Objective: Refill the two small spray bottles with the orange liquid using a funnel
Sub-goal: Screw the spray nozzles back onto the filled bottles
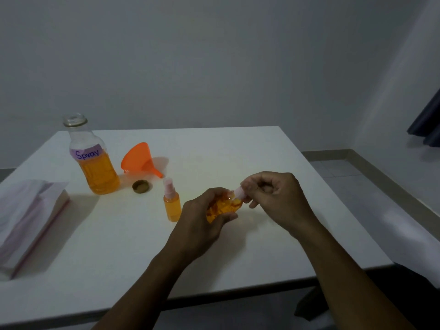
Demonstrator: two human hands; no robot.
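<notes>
My left hand (202, 225) grips a small spray bottle (222, 208) holding orange liquid, tilted above the white table (250, 151). My right hand (273, 198) pinches its pink spray head (238, 192) at the neck. A second small spray bottle (172, 203), orange-filled with its pink head on, stands upright just left of my hands. The orange funnel (140, 159) lies on its side behind it. The large open bottle labelled "Spray" (94, 158), about half full of orange liquid, stands at the back left, with its brown cap (142, 186) lying beside it.
A pack of white tissues (28, 220) lies at the table's left edge. The wall runs right behind the table. Floor and a dark curtain (428, 122) are to the right.
</notes>
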